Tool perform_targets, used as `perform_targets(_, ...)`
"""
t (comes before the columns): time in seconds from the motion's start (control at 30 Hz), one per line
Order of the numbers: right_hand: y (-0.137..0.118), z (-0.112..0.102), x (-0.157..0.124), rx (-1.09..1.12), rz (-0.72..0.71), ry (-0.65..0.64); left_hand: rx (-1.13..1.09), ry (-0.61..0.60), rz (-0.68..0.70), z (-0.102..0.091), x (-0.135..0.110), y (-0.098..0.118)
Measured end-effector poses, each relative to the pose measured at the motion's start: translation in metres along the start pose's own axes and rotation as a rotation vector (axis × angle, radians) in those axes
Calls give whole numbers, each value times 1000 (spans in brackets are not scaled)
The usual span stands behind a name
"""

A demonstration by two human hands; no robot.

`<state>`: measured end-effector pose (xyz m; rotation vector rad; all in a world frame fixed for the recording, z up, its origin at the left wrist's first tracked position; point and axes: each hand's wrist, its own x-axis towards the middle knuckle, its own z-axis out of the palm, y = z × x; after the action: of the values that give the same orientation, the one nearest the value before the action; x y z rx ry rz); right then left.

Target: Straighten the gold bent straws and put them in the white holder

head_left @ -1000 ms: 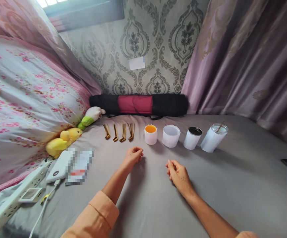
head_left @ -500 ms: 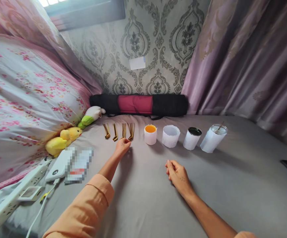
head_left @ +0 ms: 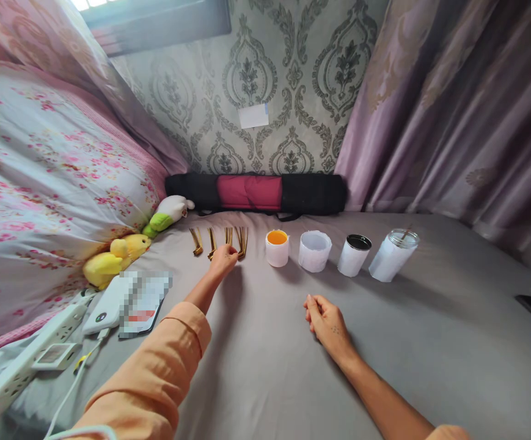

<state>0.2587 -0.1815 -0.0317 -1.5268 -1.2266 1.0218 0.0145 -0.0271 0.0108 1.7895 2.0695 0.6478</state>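
Note:
My left hand reaches to the small piles of thin gold-brown bent rods lying in a row. Its fingers are pinched together at the third pile, partly covering it; whether a rod is between them is hidden. Close by its fingertips is the rightmost pile, while the second pile and leftmost pile lie further left. My right hand rests closed on the grey sheet, fingers curled, with nothing visible in it. Beyond it stand a white-wrapped cup with an orange inside and a translucent white-wrapped cup.
Further right are a white-wrapped can with a dark inside and a white-wrapped glass jar holding a thin brown stick. Plush toys, a white power bank, a phone and a power strip lie left. A rolled bag lies behind.
My left hand has shifted slightly left and up over the third pile, uncovering more of the rightmost pile. My right hand has stayed almost in place.

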Motion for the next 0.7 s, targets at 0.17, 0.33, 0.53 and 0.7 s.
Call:
perform_targets(0.17,-1,-1,0,-6,2,-4,41,4,14,1,7,1)
perform_targets(0.33,1,-1,0,-6,7,-15,54,-4,45,3,11,1)
perform_targets(0.53,-1,-1,0,0,14,-9,74,-17,62,5,14,0)
perform_targets(0.7,1,0,2,4,20,-10,85,-25,64,6,16,-1)
